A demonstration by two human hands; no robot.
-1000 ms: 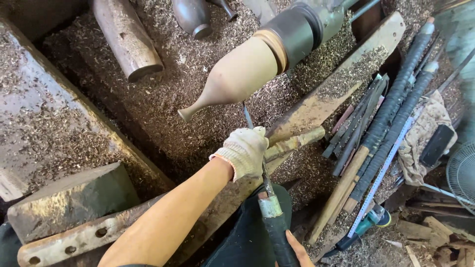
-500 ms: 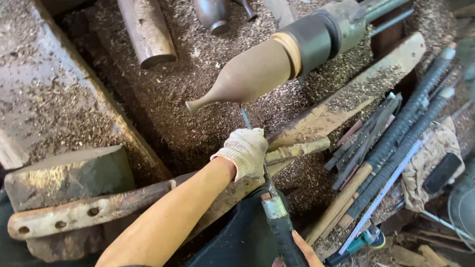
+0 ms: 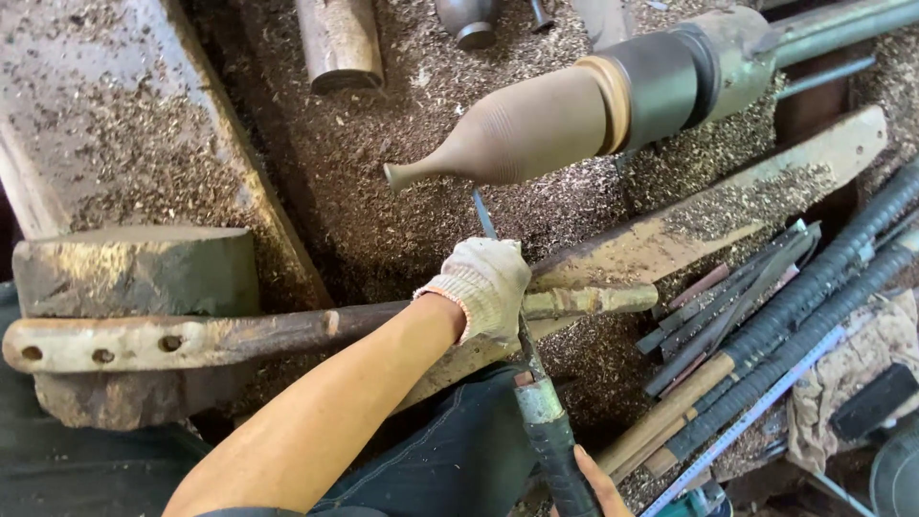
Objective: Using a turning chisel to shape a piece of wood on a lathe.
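Sawdust-strewn bench lies under the bottle-shaped workpiece (image 3: 536, 129), its long axis level. My gloved left hand (image 3: 483, 287) is clenched around the chisel (image 3: 522, 354) below it, blade pointing up at the narrow neck. Right hand (image 3: 598, 483) grips the handle, lower still.

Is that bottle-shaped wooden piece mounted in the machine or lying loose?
Mounted: the wooden piece sits level above the shavings, its wide end held in the dark chuck.

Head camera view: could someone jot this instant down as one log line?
left hand: gloved, pressing chisel on rest bar | right hand: gripping chisel handle | chisel tip: near narrow neck of wooden workpiece
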